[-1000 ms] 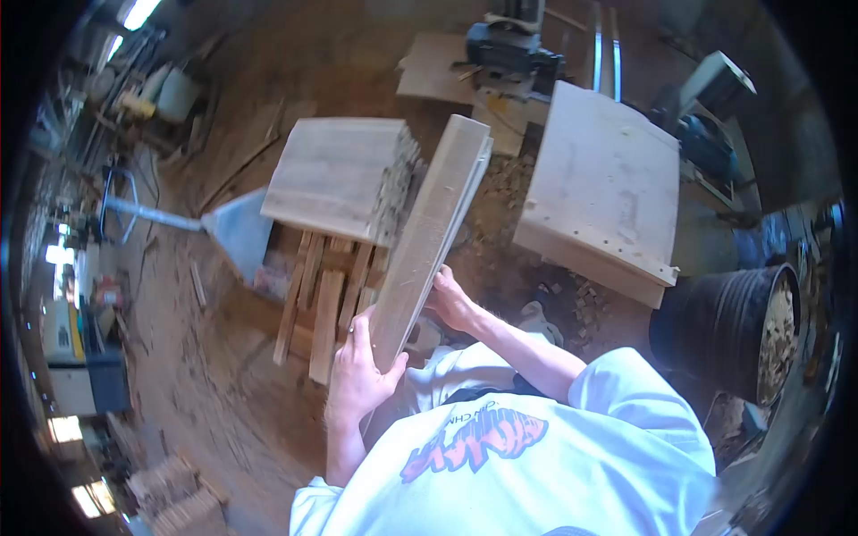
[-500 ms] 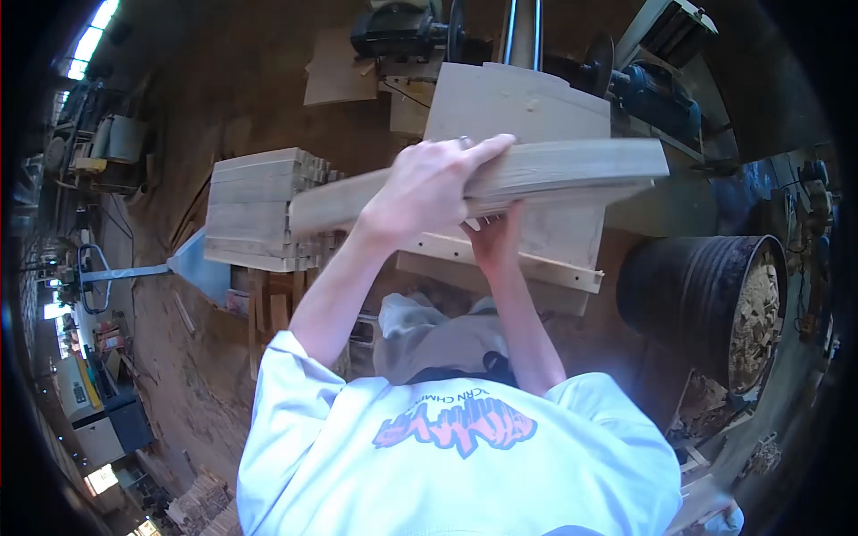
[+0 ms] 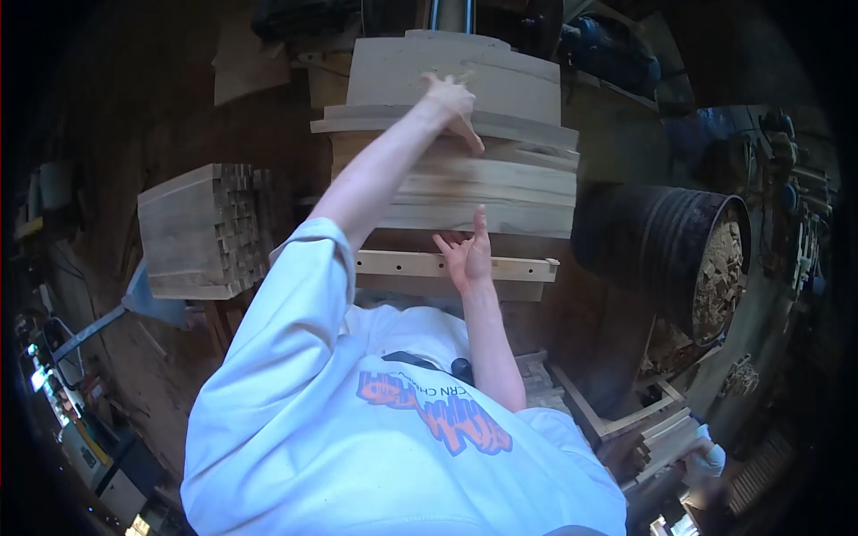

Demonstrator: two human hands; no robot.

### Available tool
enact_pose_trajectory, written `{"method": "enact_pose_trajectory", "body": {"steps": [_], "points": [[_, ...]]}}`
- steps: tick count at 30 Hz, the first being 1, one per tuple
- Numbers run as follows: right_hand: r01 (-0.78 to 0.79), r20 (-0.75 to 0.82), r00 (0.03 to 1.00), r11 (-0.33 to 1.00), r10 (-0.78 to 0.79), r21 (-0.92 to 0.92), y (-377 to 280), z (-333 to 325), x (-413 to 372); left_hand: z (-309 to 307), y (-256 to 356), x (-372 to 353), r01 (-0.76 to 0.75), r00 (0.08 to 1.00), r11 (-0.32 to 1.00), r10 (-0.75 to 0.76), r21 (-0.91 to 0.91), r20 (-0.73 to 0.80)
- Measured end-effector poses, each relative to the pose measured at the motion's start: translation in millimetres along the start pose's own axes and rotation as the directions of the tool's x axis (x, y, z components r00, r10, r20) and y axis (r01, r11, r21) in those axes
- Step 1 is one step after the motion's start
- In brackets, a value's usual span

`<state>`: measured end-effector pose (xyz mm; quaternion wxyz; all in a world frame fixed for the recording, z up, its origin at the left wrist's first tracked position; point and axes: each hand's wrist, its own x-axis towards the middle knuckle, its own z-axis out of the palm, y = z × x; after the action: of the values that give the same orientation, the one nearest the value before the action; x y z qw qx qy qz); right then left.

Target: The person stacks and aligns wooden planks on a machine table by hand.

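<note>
Several pale wooden planks (image 3: 518,188) lie side by side across the worktable, in front of me. Over their far side reaches my left hand (image 3: 451,100), its fingers spread and its thumb pointing back toward me. A narrow strip of wood (image 3: 375,116) runs under that hand, with a wide pale board (image 3: 384,71) beyond it. At the planks' near edge is my right hand (image 3: 470,257), open, with the thumb raised and the fingers apart. Just below it runs a light wooden rail (image 3: 411,264) with dark holes.
To the left stands a stack of boards (image 3: 183,232) with notched ends. A dark drum (image 3: 643,241) filled with wood scraps (image 3: 719,277) lies on its side at the right. Beyond the board are metal rods (image 3: 451,13) and a blue motor (image 3: 612,61).
The thick plank piece that both hands held raised and tilted is now down among the planks on the table. My hands have come apart, the left moving farther away. The view has shifted.
</note>
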<state>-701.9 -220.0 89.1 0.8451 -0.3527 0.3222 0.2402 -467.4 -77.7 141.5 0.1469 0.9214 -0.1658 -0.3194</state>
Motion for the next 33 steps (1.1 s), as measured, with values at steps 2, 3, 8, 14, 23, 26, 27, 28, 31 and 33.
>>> {"method": "enact_pose_trajectory", "body": {"steps": [2, 3, 8, 14, 23, 26, 27, 28, 31, 33], "points": [[-0.046, 0.071, 0.996, 0.999, 0.047, -0.018, -9, 4, 2, 24, -7, 22, 0.026, 0.986, 0.973, 0.013, 0.231, -0.167], [-0.066, 0.061, 0.996, 0.998, 0.067, -0.021, -13, 5, 3, 33, -4, 21, 0.032, 0.988, 0.975, 0.001, 0.218, -0.152], [-0.151, 0.02, 0.979, 0.781, 0.205, -0.606, -43, 3, -13, 84, 2, -35, -0.229, 0.519, 0.973, 0.101, -0.024, -0.849], [-0.009, 0.255, 0.52, -0.303, -0.816, -0.953, -133, -126, 18, 207, -111, -201, 0.329, 0.357, 0.657, -0.751, -0.678, -0.555], [0.18, 0.007, 0.877, 0.315, -0.48, -0.932, -146, -182, 17, 251, -101, -234, -0.184, 0.563, 0.08, -0.808, -0.98, -0.172], [0.034, -0.156, 0.942, 0.55, -0.296, -0.835, -152, -198, -1, 274, -98, -250, -0.196, 0.565, 0.079, -0.805, -0.977, -0.178], [0.04, -0.153, 0.942, 0.556, -0.297, -0.83, -153, -198, -2, 276, -95, -254, -0.196, 0.565, 0.088, -0.804, -0.977, -0.186], [0.033, -0.147, 0.952, 0.57, -0.267, -0.821, -154, -198, -2, 279, -91, -259, -0.243, 0.605, 0.002, -0.782, -0.97, -0.153], [0.028, -0.132, 0.971, 0.639, -0.202, -0.769, -161, -192, -1, 280, -91, -264, -0.271, 0.672, -0.089, -0.73, -0.958, -0.123], [-0.036, -0.157, 0.985, 0.816, -0.067, -0.577, -166, -187, 3, 278, -96, -265, -0.269, 0.704, -0.144, -0.705, -0.952, -0.092]]}}
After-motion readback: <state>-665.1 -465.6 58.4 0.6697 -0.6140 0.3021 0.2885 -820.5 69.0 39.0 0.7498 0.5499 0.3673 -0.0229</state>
